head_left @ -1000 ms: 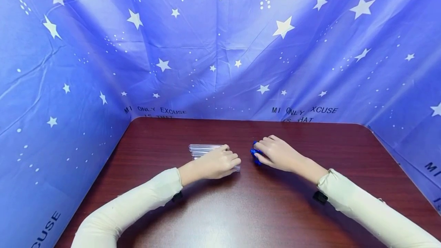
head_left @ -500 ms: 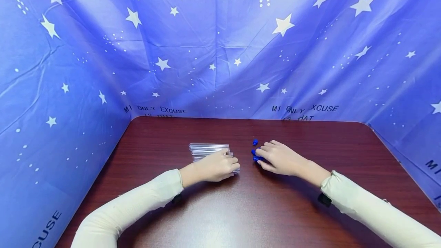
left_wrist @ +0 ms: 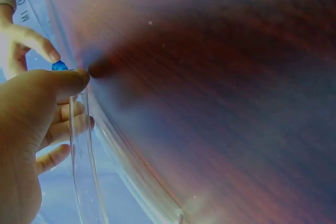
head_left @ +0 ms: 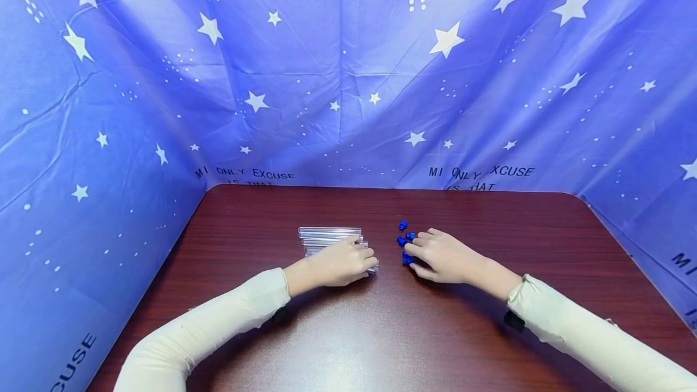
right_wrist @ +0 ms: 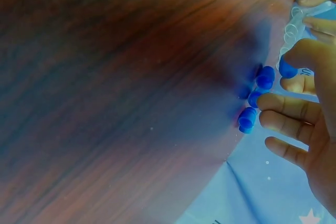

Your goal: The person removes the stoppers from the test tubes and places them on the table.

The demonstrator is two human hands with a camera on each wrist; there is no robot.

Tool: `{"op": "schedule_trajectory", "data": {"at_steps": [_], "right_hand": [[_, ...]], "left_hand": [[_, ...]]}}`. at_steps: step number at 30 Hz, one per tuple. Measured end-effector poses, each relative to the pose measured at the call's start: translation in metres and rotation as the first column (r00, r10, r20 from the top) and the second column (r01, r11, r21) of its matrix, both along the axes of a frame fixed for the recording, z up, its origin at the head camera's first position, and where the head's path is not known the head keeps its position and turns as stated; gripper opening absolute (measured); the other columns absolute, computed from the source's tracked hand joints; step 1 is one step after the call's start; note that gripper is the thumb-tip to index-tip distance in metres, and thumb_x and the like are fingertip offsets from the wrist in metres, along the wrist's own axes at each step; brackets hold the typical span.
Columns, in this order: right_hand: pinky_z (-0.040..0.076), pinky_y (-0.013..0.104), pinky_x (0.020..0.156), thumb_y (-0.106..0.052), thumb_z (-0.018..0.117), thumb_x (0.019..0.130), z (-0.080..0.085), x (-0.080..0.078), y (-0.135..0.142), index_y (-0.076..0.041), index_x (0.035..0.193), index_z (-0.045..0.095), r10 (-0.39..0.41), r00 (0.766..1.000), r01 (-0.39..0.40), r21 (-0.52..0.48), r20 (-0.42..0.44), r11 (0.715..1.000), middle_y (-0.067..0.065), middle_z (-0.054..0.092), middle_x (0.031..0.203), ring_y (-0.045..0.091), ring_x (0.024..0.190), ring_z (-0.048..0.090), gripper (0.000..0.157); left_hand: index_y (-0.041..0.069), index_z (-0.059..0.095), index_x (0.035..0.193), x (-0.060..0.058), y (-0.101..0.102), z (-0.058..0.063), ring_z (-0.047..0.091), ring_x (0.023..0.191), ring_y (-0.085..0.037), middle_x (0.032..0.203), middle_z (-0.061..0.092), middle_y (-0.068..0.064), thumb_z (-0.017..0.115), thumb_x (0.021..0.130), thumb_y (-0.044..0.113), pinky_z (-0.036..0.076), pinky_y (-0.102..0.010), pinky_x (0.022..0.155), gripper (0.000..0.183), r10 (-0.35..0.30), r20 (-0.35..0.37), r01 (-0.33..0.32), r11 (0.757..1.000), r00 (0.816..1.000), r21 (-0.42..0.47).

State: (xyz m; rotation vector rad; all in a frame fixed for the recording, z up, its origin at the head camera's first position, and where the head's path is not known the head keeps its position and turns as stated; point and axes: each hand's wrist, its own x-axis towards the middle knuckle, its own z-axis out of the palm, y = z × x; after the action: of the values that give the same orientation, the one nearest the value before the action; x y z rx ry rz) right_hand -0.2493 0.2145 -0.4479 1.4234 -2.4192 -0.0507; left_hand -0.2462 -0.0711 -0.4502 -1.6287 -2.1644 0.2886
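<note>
My left hand (head_left: 344, 261) pinches a clear test tube (left_wrist: 83, 156) between thumb and fingers, low over the table. Beside it several more clear test tubes (head_left: 329, 233) lie in a row, partly covered by this hand. My right hand (head_left: 443, 257) pinches a small blue cap (right_wrist: 287, 68) between thumb and index finger. Close to its fingertips, other blue caps lie loose on the table: one at the back (head_left: 403, 225) and a pair nearer, including a left one (head_left: 401, 241). The open ends of the tubes (right_wrist: 290, 30) face the caps.
Both hands work over a dark red-brown wooden table (head_left: 337, 343) with a glossy surface. Blue cloth (head_left: 337, 77) printed with white stars hangs along its back and sides.
My right hand has drawn slightly back toward me, uncovering blue caps that were bunched under its fingers; they now lie spread apart. The left hand has barely shifted, still holding its tube.
</note>
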Motion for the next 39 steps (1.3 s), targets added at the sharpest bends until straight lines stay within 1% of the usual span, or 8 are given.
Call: {"op": "schedule_trajectory", "data": {"at_steps": [7,10,16,20,25,31,35,39], "right_hand": [[0.045,0.036,0.070,-0.028,0.075,0.085,-0.0026,-0.0006,0.0003,-0.015,0.091,0.062,0.005,1.000,-0.004,0.014,-0.023,1.000,-0.007,0.060,0.077,0.015,0.073,0.055,0.020],[0.045,0.036,0.070,-0.030,0.075,0.085,-0.0032,-0.0007,0.0008,-0.015,0.091,0.063,0.004,0.999,-0.003,0.031,-0.039,1.000,-0.006,0.061,0.077,0.016,0.073,0.055,0.020],[0.045,0.036,0.070,-0.030,0.076,0.084,-0.0053,-0.0008,0.0021,-0.015,0.091,0.062,0.003,0.998,0.000,0.052,-0.055,0.999,-0.006,0.062,0.076,0.016,0.072,0.055,0.021],[0.044,0.035,0.069,-0.030,0.076,0.083,-0.0063,-0.0008,0.0025,-0.015,0.091,0.063,0.009,0.998,-0.007,0.042,-0.064,0.999,-0.006,0.062,0.077,0.016,0.072,0.056,0.022],[0.043,0.035,0.069,-0.031,0.077,0.082,-0.0070,-0.0010,0.0026,-0.015,0.091,0.063,0.013,0.998,-0.011,0.034,-0.068,0.999,-0.006,0.063,0.077,0.016,0.073,0.056,0.022],[0.044,0.035,0.070,-0.030,0.076,0.083,-0.0076,-0.0012,0.0025,-0.016,0.090,0.062,0.007,0.998,-0.004,0.042,-0.058,0.999,-0.006,0.063,0.078,0.016,0.073,0.056,0.021],[0.043,0.035,0.070,-0.028,0.076,0.083,-0.0083,-0.0017,0.0029,-0.016,0.089,0.061,0.000,0.998,0.002,0.042,-0.055,0.999,-0.007,0.063,0.077,0.016,0.073,0.055,0.020],[0.043,0.034,0.070,-0.028,0.076,0.082,-0.0086,-0.0026,0.0026,-0.016,0.088,0.060,0.000,0.998,0.002,0.034,-0.061,0.999,-0.007,0.061,0.076,0.016,0.071,0.054,0.020]], "left_hand": [[0.019,0.070,0.107,-0.0021,-0.0004,-0.0011,0.068,0.091,-0.009,0.095,0.070,0.009,0.070,0.094,0.034,0.050,-0.030,0.086,0.020,0.001,-0.027,0.000,0.999,1.000,0.032],[0.019,0.071,0.108,-0.0023,-0.0010,-0.0012,0.068,0.091,-0.009,0.096,0.071,0.009,0.070,0.094,0.034,0.049,-0.030,0.084,0.020,0.000,-0.035,0.002,0.999,0.999,0.041],[0.018,0.070,0.107,-0.0025,-0.0017,-0.0019,0.069,0.092,-0.009,0.099,0.073,0.007,0.070,0.094,0.035,0.049,-0.030,0.085,0.022,0.002,-0.041,-0.001,0.999,0.999,0.040],[0.018,0.071,0.109,-0.0029,-0.0022,-0.0019,0.069,0.096,-0.009,0.103,0.074,0.007,0.069,0.095,0.036,0.050,-0.030,0.087,0.023,0.011,-0.030,-0.010,0.999,0.999,0.033],[0.017,0.071,0.109,-0.0023,-0.0044,-0.0008,0.069,0.095,-0.009,0.102,0.073,0.006,0.069,0.096,0.039,0.051,-0.029,0.087,0.025,0.017,-0.016,-0.016,0.999,1.000,0.038],[0.017,0.068,0.115,-0.0019,-0.0067,-0.0020,0.069,0.095,-0.008,0.101,0.073,0.007,0.069,0.095,0.034,0.050,-0.029,0.084,0.026,-0.003,0.038,0.001,0.998,0.999,0.056],[0.018,0.067,0.115,-0.0030,-0.0071,-0.0036,0.068,0.094,-0.008,0.099,0.072,0.007,0.069,0.094,0.031,0.049,-0.029,0.081,0.024,-0.005,0.036,0.003,0.998,0.999,0.061],[0.019,0.067,0.112,-0.0048,-0.0066,-0.0047,0.067,0.090,-0.007,0.097,0.071,0.008,0.070,0.093,0.030,0.047,-0.028,0.078,0.022,-0.001,0.021,-0.001,0.997,1.000,0.075]]}}
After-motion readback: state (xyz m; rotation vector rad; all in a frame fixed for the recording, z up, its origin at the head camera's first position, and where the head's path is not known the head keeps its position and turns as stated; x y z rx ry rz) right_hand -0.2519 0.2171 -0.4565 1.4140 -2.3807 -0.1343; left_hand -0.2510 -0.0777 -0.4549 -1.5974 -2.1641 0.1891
